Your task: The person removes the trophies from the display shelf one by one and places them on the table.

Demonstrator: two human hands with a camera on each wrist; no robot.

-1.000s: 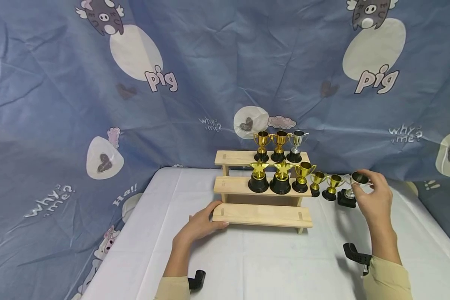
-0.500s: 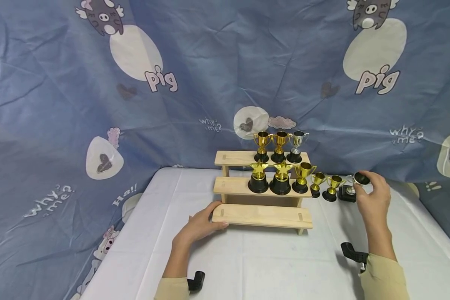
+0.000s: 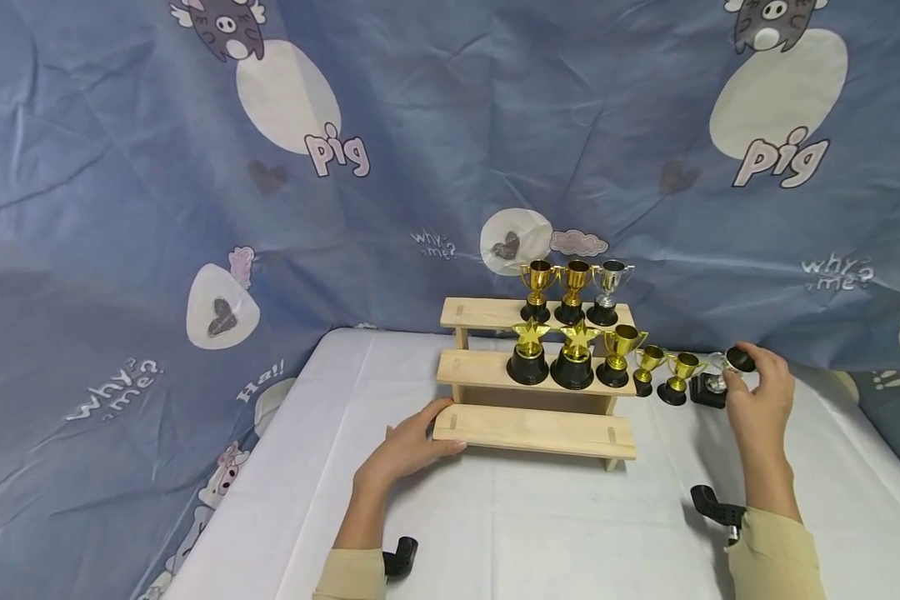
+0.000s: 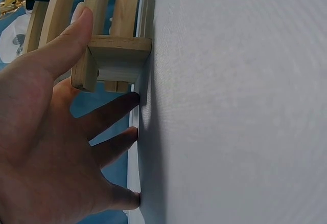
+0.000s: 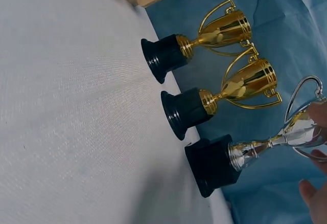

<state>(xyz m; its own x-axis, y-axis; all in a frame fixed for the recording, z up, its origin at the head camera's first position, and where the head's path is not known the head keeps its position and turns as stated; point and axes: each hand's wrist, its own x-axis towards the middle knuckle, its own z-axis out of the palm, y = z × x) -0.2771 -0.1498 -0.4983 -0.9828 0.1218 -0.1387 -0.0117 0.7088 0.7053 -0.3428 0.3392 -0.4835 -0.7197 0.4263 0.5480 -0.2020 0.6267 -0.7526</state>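
Observation:
My left hand (image 3: 407, 450) holds the left end of the lowest step of a three-tier wooden display stand (image 3: 532, 427). In the left wrist view the thumb lies over the step's end, with the other fingers spread beside it down to the tabletop. Off to the right, my right hand (image 3: 763, 407) grips a silver trophy cup (image 5: 301, 128) by its bowl and handle. That trophy's square black base (image 5: 210, 166) is at the white tabletop, beside two small gold trophies (image 5: 239, 83). Part of the bowl is hidden by the fingers.
On the top tier stand two gold cups (image 3: 573, 292) and a silver one (image 3: 606, 292). The middle tier bears two star trophies (image 3: 528, 354) and a gold cup (image 3: 621, 354). A blue patterned cloth (image 3: 412, 125) hangs behind the white table (image 3: 540, 533).
The right hand has moved the silver trophy's base slightly back, in line with the small gold trophies. The left hand keeps its hold on the stand. The head view has shifted a little.

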